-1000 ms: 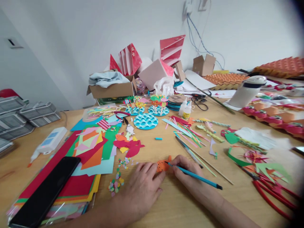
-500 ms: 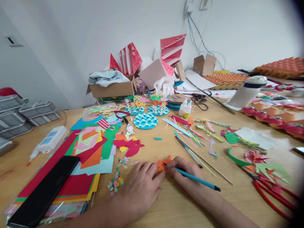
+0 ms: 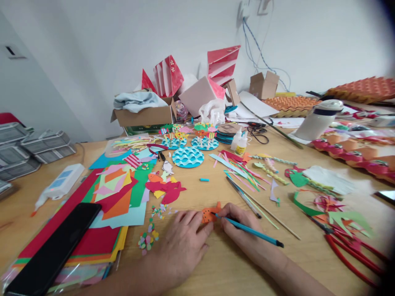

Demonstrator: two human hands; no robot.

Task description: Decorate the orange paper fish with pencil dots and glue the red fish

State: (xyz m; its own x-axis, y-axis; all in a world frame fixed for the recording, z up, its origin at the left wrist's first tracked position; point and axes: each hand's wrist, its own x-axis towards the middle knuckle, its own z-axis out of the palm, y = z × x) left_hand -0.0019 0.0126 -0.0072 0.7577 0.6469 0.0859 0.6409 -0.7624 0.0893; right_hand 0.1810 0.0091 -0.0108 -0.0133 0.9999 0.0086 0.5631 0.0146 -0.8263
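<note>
A blue felt-tip pen [image 3: 253,231] is pinched in my right hand [image 3: 239,226], its tip touching a small orange paper fish [image 3: 210,214]. Black dots mark the fish's body, and its tail sticks up beside my right fingers. My left hand [image 3: 185,242] holds the fish against the table with thumb and forefinger; part of the fish is hidden beneath these fingers. Farther forward lies a short blue pen cap [image 3: 204,179]. Tiny coloured paper dots [image 3: 148,240] are scattered left of my left hand.
Coloured paper sheets [image 3: 117,197] and a black phone [image 3: 55,250] lie at left, near a glue gun [image 3: 60,185]. Red-handled scissors [image 3: 342,250] rest at right. Paper strips [image 3: 243,168], glue bottles [image 3: 242,144] and blue wavy discs [image 3: 188,157] stand beyond my hands.
The whole view has shifted very slightly. Both hands keep almost the same position on the fish, and the pen tip stays at its surface.
</note>
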